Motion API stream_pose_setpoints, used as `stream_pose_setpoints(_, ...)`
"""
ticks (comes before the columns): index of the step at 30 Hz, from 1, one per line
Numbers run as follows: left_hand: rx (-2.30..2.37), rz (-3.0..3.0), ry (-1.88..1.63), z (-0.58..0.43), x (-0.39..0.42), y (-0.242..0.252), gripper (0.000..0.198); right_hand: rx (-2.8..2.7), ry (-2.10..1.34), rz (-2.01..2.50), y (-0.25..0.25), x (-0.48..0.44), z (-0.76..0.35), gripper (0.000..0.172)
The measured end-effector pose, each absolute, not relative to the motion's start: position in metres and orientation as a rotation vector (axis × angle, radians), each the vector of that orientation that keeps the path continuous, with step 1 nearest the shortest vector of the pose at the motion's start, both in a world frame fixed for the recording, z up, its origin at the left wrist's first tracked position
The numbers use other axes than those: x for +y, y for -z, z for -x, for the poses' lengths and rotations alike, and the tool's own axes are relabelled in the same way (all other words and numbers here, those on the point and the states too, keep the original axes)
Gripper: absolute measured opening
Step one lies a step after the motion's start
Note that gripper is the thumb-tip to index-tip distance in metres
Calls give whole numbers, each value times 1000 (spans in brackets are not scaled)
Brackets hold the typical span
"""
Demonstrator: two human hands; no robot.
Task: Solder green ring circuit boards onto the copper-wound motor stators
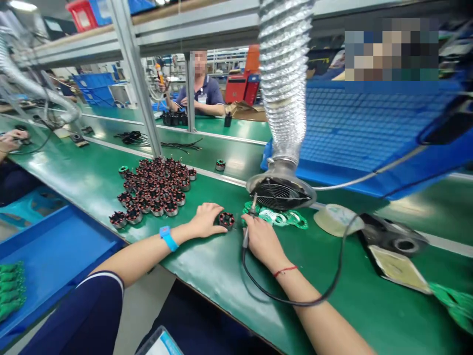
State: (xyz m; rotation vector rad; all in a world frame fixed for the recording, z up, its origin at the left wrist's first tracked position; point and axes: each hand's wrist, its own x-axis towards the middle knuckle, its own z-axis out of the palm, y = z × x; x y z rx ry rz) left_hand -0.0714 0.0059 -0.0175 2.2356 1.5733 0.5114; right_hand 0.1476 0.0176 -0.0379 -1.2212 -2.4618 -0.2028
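While right hand (263,240) grips soldering iron (246,238), badge (162,343) below, illegible.

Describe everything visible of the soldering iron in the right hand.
The soldering iron is slim and pen-like, with a metallic-looking upper part narrowing to a tip. Gripped in the right hand, it tilts steeply, tip up, in front of the round grille; whether the tip touches anything is unclear. The hand hides its middle. From its lower end, a black cable loops across the right forearm.
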Motion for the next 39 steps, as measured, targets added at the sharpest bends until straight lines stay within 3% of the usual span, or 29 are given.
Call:
stream_pose_setpoints(5, 1349, -2216, -515, 56, 19, 13, 50, -2499, 195, 1163, 37, 11, -166, 29)
stream_pose_setpoints(10, 1013, -2224, -513, 44, 18, 1, 52, -2489, -19, 1050, 31, -22, -196, 40)
stream_pose_setpoints(14, 890, -2560, -297, 34, 17, -11, 48, -2319, -192, 1153, 24, -41, -214, 36)
stream_pose_setpoints(18, 855, -2724, -190, 25, 9, -10, 47, -2130, -244, 1219, 22, -53, -226, 34)
stream_pose_setpoints(22, 870, -2562, -342, 22, 3, 1, 51, -1844, -232, 1225, 28, -60, -233, 28)
stream_pose_setpoints(26, 968, -2365, -473, 21, 1, 8, 52, -1529, -458, 1296, 33, -62, -237, 23)
stream_pose_setpoints(39, 996, -2442, -491, 14, -2, 9, 52, -1685, -626, 1283, 18, -62, -234, 16)
